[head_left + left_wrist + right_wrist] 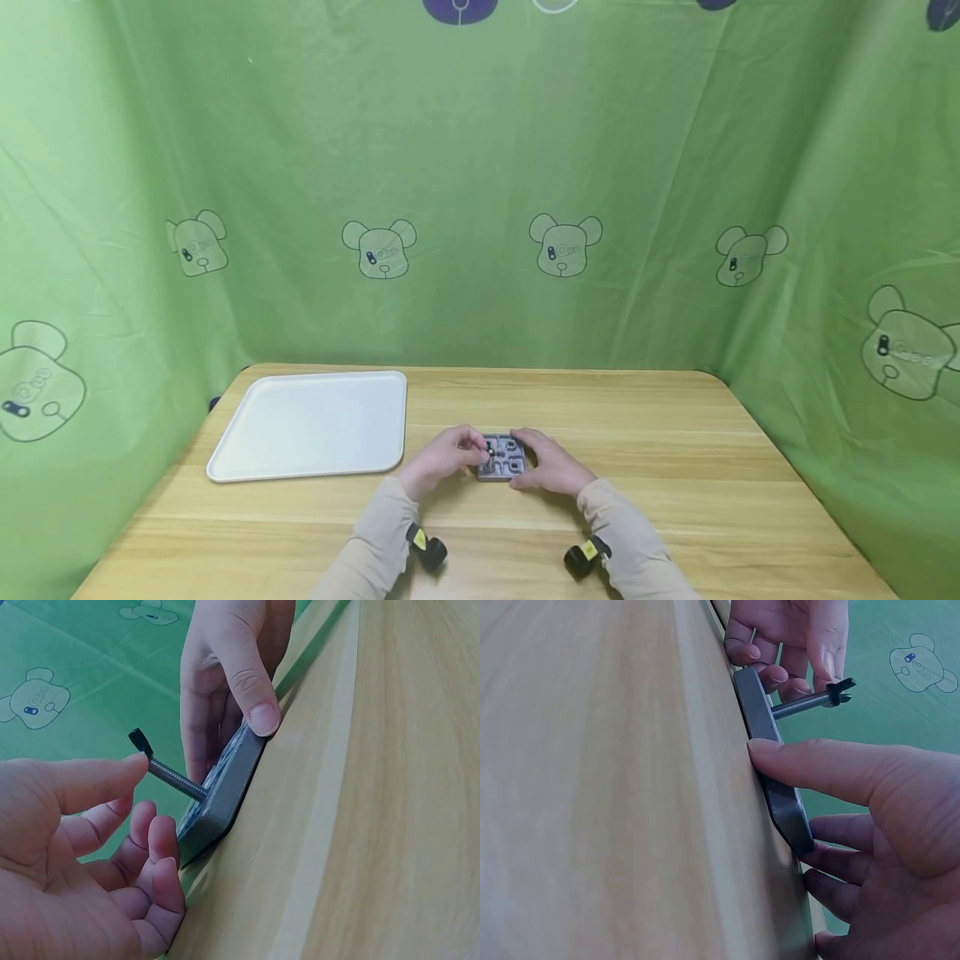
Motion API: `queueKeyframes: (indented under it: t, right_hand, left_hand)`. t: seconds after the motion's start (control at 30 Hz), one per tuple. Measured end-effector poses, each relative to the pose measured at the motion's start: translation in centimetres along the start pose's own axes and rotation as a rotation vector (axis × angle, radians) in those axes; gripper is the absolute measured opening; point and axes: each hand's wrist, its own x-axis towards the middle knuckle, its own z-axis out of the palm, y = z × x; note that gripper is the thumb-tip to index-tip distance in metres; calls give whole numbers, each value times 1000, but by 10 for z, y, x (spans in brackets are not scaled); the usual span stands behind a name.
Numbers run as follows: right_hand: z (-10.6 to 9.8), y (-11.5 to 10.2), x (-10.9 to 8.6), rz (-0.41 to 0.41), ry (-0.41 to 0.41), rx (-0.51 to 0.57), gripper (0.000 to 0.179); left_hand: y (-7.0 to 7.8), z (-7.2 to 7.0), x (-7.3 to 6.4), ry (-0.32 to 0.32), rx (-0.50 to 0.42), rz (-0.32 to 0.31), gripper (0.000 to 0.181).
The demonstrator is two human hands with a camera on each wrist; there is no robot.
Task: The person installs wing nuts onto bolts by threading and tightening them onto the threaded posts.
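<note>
A small square grey metal block (495, 476) with moulded recesses on its top lies on the wooden table. A wing screw (178, 779) stands up out of it, its long thread exposed and its black winged head on top. My left hand (441, 458) pinches the screw near that head, thumb tip at the wings, the other fingers curled loosely beside the block. Across the block, my right hand (555, 465) grips its right side. In the right wrist view the right thumb (810, 761) lies along the near edge, with the fingers around the far side.
A white rectangular tray (311, 425) sits at the back left of the wooden table (637, 425). Green curtains (480, 317) with bear-head prints hang behind and on both sides. A small black camera is strapped to each wrist.
</note>
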Motion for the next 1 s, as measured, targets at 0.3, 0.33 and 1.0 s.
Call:
queueKeyframes:
  t: [0.3, 0.33, 1.0]
  right_hand:
    - [0, -2, -1, 9, -2, 3, 90]
    - [0, -2, -1, 12, -4, 5, 90]
    - [-1, -2, 0, 4, 0, 4, 91]
  left_hand:
    - [-1, 0, -1, -16, 21, 21, 29]
    - [0, 0, -1, -18, 26, 24, 29]
    - [-1, 1, 1, -11, 73, 35, 23]
